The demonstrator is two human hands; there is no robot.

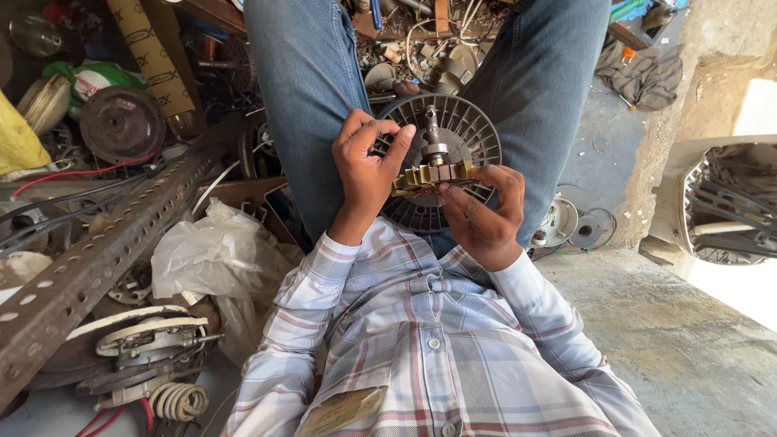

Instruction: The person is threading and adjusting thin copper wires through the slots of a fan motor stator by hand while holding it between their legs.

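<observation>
I sit with my jeans-clad legs stretched out, and a round grey slotted motor housing [465, 129] rests between my knees. Its steel shaft [433, 137] points toward me. Across the shaft lies a brass-coloured toothed piece [433, 174]. My left hand [366, 170] pinches the left end of that piece, thumb and fingers curled over it. My right hand [483, 217] holds its right end from below, with the fingers against the housing rim. Both sleeves are of a checked shirt.
A rusty perforated angle bar [89, 259] runs diagonally at the left beside a crumpled clear plastic bag [214, 255]. Motor parts and a wire coil [174, 398] lie at the lower left, scrap fills the top, and a cloth [643, 73] lies at the upper right. Concrete floor [688, 348] lies at the right.
</observation>
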